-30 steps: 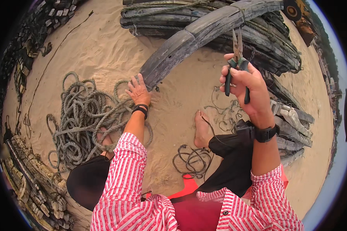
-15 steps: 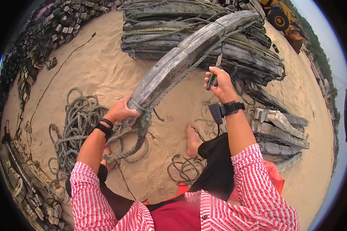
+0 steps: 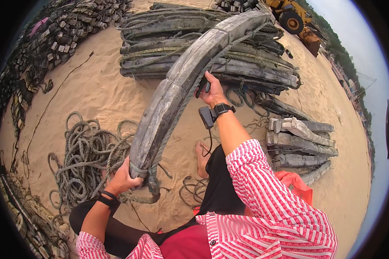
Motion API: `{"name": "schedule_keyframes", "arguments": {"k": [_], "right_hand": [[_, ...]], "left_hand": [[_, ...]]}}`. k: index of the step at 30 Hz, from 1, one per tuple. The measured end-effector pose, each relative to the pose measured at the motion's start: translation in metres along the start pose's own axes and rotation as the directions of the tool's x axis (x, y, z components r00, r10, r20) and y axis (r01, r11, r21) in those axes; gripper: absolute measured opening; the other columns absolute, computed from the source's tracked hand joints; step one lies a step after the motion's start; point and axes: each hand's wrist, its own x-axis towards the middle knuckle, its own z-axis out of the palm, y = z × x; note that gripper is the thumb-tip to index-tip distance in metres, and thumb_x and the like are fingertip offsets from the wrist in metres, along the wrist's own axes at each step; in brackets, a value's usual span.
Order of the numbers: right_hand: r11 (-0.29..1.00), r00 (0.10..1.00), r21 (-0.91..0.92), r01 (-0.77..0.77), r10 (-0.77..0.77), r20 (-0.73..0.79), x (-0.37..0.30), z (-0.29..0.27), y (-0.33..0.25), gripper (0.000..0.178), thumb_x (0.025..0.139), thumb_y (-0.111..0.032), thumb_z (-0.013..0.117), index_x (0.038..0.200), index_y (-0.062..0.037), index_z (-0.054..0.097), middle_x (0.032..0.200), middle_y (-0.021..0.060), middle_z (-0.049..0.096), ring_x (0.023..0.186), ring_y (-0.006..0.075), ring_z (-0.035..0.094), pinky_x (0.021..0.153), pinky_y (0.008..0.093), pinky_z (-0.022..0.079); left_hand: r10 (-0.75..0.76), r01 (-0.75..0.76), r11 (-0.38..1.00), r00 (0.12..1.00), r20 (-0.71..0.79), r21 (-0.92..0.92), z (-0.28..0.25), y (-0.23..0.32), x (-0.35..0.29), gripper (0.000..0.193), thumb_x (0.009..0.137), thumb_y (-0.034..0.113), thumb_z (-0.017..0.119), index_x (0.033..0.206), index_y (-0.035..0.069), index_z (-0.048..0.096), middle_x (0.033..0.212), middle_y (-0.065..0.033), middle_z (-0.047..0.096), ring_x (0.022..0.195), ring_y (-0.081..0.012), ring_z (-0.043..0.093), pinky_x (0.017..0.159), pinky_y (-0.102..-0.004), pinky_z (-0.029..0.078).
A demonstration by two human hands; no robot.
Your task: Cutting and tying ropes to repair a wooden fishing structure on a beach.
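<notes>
A long grey weathered beam (image 3: 173,80), bowed in this wide view, slants from near my left knee up to the far stack. My left hand (image 3: 122,179) is closed round its near end, beside a loop of cord tied there. A grey-green rope (image 3: 165,134) runs along the beam's right side and is knotted at the near end. My right hand (image 3: 213,91) is at the beam's right side, closed on pliers with dark handles (image 3: 202,87). The plier jaws are hidden against the beam and rope.
A tangled rope heap (image 3: 86,159) lies on the sand at left. Roped beams (image 3: 160,64) are stacked ahead, with a smaller pile (image 3: 302,146) at right. A thinner rope coil (image 3: 192,190) lies by my foot. A yellow loader (image 3: 291,21) stands far right.
My right hand has moved left and nearer with the pliers, up against the beam. The beam's near end, with my left hand on it, has dropped lower and closer to me.
</notes>
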Motion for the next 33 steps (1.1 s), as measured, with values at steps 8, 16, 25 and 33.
{"name": "schedule_keyframes", "arguments": {"k": [8,16,25,33], "right_hand": [[0.953,0.878,0.013,0.302,-0.283,0.387,-0.079,0.096,-0.005,0.034,0.092,-0.028,0.068,0.116,-0.0083,0.054,0.089,0.0034,0.06,0.064,0.0162,0.06,0.054,0.0328,0.051],[0.944,0.95,-0.178,0.279,-0.244,0.194,-0.049,0.079,-0.011,0.039,0.091,-0.029,0.068,0.12,-0.0057,0.054,0.093,0.0055,0.06,0.064,0.0162,0.059,0.052,0.0337,0.049],[0.996,0.98,-0.038,-0.08,0.072,-0.185,0.006,0.008,-0.019,0.026,0.097,-0.033,0.055,0.112,-0.0128,0.06,0.097,0.007,0.067,0.079,0.0298,0.063,0.07,0.0529,0.046],[0.999,0.953,0.042,-0.015,0.027,-0.301,0.017,-0.016,-0.008,0.026,0.096,-0.035,0.055,0.109,-0.0135,0.058,0.105,0.0091,0.062,0.091,0.0304,0.057,0.069,0.0522,0.043]], "left_hand": [[-0.094,0.068,0.99,0.974,-0.208,-0.127,0.026,-0.02,0.002,0.091,0.067,0.02,0.081,0.141,-0.001,0.032,0.124,-0.0193,0.058,0.113,-0.0291,0.058,0.098,-0.0371,0.045],[-0.173,0.109,0.946,0.967,-0.189,-0.307,0.011,-0.011,0.006,0.075,0.06,0.008,0.072,0.129,-0.004,0.047,0.109,-0.0145,0.065,0.095,-0.0229,0.062,0.087,-0.0306,0.048],[-0.083,0.09,0.995,0.984,-0.155,0.038,-0.015,0.022,0.033,0.093,0.055,0.027,0.079,0.137,-0.004,0.047,0.122,-0.0237,0.062,0.113,-0.0355,0.061,0.099,-0.037,0.045],[-0.03,0.053,0.995,0.962,-0.272,0.079,-0.023,0.016,0.037,0.095,0.055,0.028,0.077,0.139,-0.005,0.047,0.127,-0.0231,0.06,0.117,-0.035,0.059,0.101,-0.0379,0.044]]}}
